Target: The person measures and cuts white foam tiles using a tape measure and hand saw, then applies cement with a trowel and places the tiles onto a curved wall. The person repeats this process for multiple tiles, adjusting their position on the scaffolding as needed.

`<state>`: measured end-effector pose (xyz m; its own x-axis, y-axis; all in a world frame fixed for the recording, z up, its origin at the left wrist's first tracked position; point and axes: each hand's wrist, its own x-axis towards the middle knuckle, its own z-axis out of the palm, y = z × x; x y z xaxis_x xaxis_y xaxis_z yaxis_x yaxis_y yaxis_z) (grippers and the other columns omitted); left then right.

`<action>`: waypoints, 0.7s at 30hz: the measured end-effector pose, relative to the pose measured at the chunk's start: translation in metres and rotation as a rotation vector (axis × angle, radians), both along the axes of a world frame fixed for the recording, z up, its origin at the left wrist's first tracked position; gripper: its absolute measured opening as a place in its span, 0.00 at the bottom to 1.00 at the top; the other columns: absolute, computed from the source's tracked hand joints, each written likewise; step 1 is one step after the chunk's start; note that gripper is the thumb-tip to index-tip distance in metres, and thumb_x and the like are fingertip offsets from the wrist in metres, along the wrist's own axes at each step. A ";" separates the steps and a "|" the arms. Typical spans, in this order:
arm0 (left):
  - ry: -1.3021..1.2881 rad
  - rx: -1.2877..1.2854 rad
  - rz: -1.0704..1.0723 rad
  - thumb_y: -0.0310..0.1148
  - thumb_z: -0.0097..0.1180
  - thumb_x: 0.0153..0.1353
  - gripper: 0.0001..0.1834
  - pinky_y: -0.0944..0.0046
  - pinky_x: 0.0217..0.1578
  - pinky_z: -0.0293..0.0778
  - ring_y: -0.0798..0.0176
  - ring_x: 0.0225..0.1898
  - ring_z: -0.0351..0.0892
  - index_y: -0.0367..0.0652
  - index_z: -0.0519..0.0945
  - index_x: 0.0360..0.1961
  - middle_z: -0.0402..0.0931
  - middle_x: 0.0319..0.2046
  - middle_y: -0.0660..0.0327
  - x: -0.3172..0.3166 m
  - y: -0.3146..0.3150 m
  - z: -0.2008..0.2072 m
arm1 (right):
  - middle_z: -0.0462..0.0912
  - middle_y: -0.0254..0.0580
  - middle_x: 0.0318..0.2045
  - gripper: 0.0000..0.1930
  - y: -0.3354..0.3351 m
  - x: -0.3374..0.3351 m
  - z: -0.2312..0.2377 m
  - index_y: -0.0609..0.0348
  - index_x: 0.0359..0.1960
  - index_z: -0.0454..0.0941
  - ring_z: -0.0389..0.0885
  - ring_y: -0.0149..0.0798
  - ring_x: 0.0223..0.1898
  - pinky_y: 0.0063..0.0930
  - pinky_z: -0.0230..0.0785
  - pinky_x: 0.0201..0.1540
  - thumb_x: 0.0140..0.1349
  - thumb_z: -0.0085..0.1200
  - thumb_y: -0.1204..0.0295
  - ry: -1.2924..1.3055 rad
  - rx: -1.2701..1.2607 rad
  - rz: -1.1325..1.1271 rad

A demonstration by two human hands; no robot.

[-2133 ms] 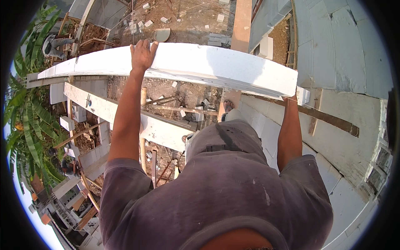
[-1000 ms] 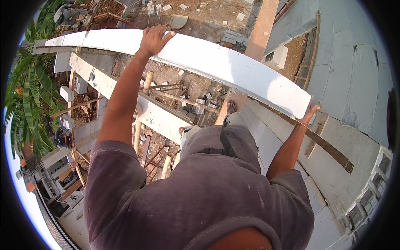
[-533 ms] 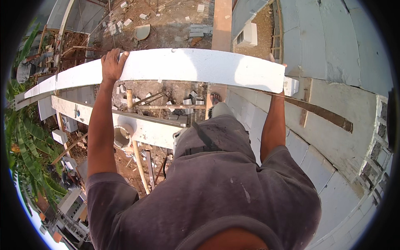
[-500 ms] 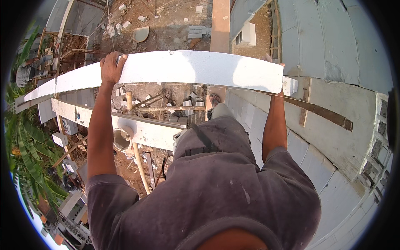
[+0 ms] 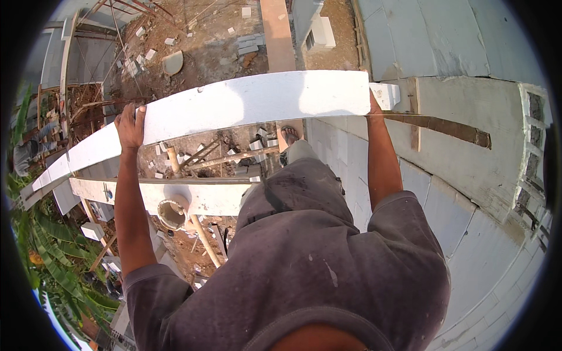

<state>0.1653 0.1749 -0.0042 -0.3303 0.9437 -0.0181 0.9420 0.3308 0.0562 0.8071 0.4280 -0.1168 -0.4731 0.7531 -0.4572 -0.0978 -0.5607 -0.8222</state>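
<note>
Your two hands are well apart, both at the row of white blocks (image 5: 257, 96), which runs across the view in front of your body. Your left hand (image 5: 130, 127) lies over the row, and its fingers reach to the far edge. Your right hand (image 5: 374, 106) is at the right end, partly hidden behind it; how firmly each hand grips, I cannot tell. Nearer to you are a pale board (image 5: 218, 197) and, beside it, a round container (image 5: 172, 214).
</note>
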 end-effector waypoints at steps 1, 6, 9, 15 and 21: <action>0.032 0.024 0.000 0.59 0.39 0.71 0.37 0.46 0.66 0.51 0.42 0.63 0.68 0.30 0.72 0.58 0.72 0.59 0.41 -0.012 -0.011 -0.006 | 0.52 0.45 0.75 0.46 0.005 -0.002 0.013 0.56 0.75 0.52 0.50 0.42 0.75 0.39 0.45 0.75 0.67 0.24 0.31 0.039 0.000 -0.156; 0.018 0.041 0.021 0.59 0.40 0.71 0.37 0.47 0.65 0.52 0.43 0.62 0.69 0.30 0.73 0.57 0.73 0.58 0.42 0.004 -0.002 0.000 | 0.52 0.46 0.75 0.44 -0.010 -0.019 0.016 0.54 0.76 0.49 0.48 0.43 0.76 0.38 0.44 0.76 0.69 0.22 0.33 0.088 0.088 -0.212; 0.025 0.048 0.034 0.59 0.41 0.71 0.37 0.48 0.65 0.53 0.44 0.61 0.69 0.30 0.74 0.57 0.73 0.57 0.42 0.005 0.000 -0.001 | 0.51 0.48 0.75 0.46 -0.011 -0.025 0.011 0.54 0.76 0.45 0.46 0.43 0.76 0.39 0.44 0.76 0.68 0.22 0.32 0.155 0.044 -0.084; 0.032 0.093 0.035 0.58 0.42 0.71 0.35 0.49 0.64 0.55 0.44 0.59 0.71 0.31 0.75 0.54 0.75 0.54 0.43 0.005 -0.005 0.009 | 0.54 0.49 0.74 0.48 -0.003 -0.022 0.048 0.50 0.77 0.45 0.54 0.47 0.73 0.43 0.51 0.73 0.65 0.28 0.29 0.109 0.132 -0.425; 0.089 0.112 0.051 0.58 0.41 0.71 0.35 0.49 0.62 0.59 0.43 0.55 0.74 0.30 0.77 0.50 0.77 0.51 0.46 0.023 0.006 0.013 | 0.55 0.50 0.73 0.51 -0.008 -0.025 0.026 0.51 0.75 0.51 0.58 0.46 0.72 0.45 0.52 0.73 0.61 0.38 0.27 0.160 -0.025 -0.111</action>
<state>0.1878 0.1811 0.0084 -0.3737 0.9200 0.1181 0.9270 0.3749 0.0126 0.7823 0.4201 -0.0904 -0.4560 0.7939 -0.4022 -0.2882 -0.5593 -0.7773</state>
